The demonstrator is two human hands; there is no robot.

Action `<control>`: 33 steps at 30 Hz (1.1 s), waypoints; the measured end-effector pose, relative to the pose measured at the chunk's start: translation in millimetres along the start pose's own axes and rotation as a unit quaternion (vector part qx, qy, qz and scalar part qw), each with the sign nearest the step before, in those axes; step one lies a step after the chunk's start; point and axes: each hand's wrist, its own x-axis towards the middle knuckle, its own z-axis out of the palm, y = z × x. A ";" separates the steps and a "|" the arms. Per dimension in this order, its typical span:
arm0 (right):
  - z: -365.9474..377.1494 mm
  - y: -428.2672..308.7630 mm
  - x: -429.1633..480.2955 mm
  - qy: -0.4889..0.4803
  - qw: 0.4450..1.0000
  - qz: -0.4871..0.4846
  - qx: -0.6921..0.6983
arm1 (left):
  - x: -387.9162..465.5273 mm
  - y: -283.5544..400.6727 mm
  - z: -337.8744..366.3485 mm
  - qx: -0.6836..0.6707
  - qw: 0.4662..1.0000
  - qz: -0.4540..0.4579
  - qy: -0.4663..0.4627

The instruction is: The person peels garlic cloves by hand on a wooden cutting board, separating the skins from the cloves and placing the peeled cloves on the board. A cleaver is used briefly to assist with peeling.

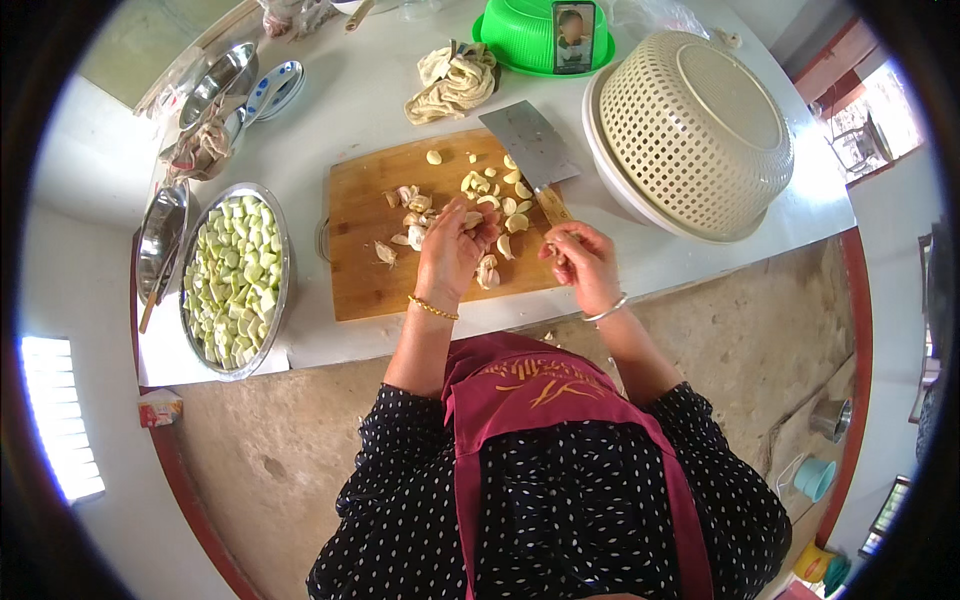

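A wooden cutting board (367, 277) lies on the white table, with unpeeled garlic cloves (416, 201) at its middle and peeled cloves (516, 223) towards its right side. Over the board, my left hand (454, 244) holds a garlic clove (472, 220) at its fingers. My right hand (583, 262) is at the board's right edge with fingers curled; whether something small is between them cannot be told. Just beyond it is the wooden handle of a cleaver (529, 139), whose broad blade rests across the board's top right corner. A garlic piece (487, 272) lies on the board between my hands.
Left of the board stands a steel bowl of chopped green vegetable (236, 285), beside another steel bowl (161, 240). A beige plastic colander (694, 127) sits upside down at the right. Behind the board are a crumpled cloth (454, 82) and a green basket (517, 34) with a phone (574, 37) leaning on it.
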 end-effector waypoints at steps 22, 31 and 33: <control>31.4 -12.8 -9.9 -0.030 0.825 -0.338 -0.451 | -57.2 -15.0 27.3 0.615 0.729 0.293 -0.071; 22.6 -8.5 -6.2 -0.042 0.806 -0.327 -0.492 | -59.0 -16.8 25.3 0.588 0.753 0.273 -0.115; 21.1 -7.9 -6.2 -0.039 0.876 -0.258 -0.405 | -55.3 -20.3 21.3 0.508 0.816 0.244 -0.129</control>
